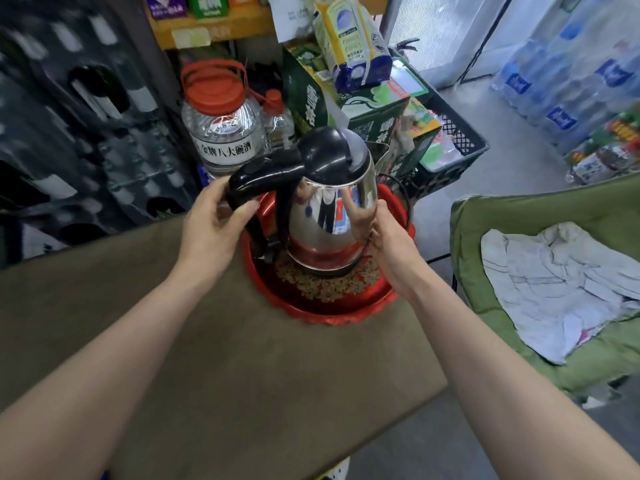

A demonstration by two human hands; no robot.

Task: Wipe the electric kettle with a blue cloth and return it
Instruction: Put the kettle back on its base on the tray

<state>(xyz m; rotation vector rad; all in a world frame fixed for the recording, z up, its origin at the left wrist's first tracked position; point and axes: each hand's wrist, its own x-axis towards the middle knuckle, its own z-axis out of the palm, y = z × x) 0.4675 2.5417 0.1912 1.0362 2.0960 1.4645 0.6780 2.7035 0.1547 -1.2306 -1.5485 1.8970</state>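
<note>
Electric kettle (pixel 329 209): steel body, black lid (pixel 329 147), black handle (pixel 256 174). It sits low over the red tray (pixel 332 310) at the far middle of the desk (pixel 207 358). Whether its base touches the tray cannot be told.

Orientation: long axis close to upright, with a slight tilt. Handle points left and near; spout (pixel 379 152) points far right.

Hands: left hand (pixel 211 233) is wrapped round the handle. Right hand (pixel 388 244) lies with fingers flat against the right wall of the body, steadying it.

Progress (judged): neither hand holds a cloth, so no wiping is under way. A pale crumpled cloth (pixel 554 282) lies on the green chair (pixel 485 216) to the right, well apart from the kettle. Its colour is too washed out to confirm as blue. Either the kettle is being picked up or it is being put back; which one cannot be told.

Surroundings: a clear jar (pixel 221 129) with a red cap stands beyond the tray on the left.
</note>
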